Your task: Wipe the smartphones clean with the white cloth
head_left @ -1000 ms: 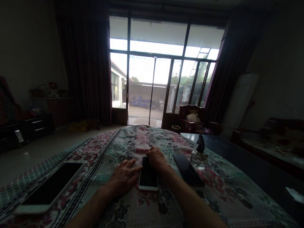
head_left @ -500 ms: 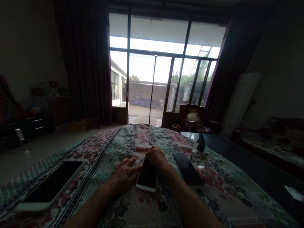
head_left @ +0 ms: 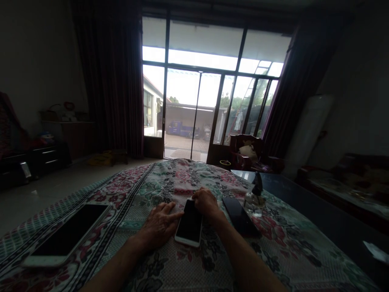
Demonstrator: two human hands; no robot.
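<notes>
Okay, look straight down between your forearms: a white-framed smartphone [head_left: 189, 224] lies face up on the floral quilted cover [head_left: 282, 259], its screen dark and its top end leaning slightly toward 1 o'clock. Your left hand [head_left: 158, 227] is open, palm down on the cover at the phone's 9 o'clock side, with the fingers spread and the index fingertip [head_left: 180, 215] touching the phone's edge. Your right hand [head_left: 207, 203] sits curled over the phone's top end, though you cannot tell from this view whether it is gripping the phone or only resting there. Out at 9 o'clock, well apart from your hands, a larger white-framed phone [head_left: 68, 233] lies on the cover. Just beside you at 3 o'clock is a black phone [head_left: 240, 217], with a small glass bottle [head_left: 253, 206] just past it toward 2 o'clock. Beyond them at 3 o'clock runs the dark glass-topped bench [head_left: 306, 207]. At 12 o'clock, glazed doors [head_left: 182, 113] stand between dark curtains [head_left: 112, 81].
</notes>
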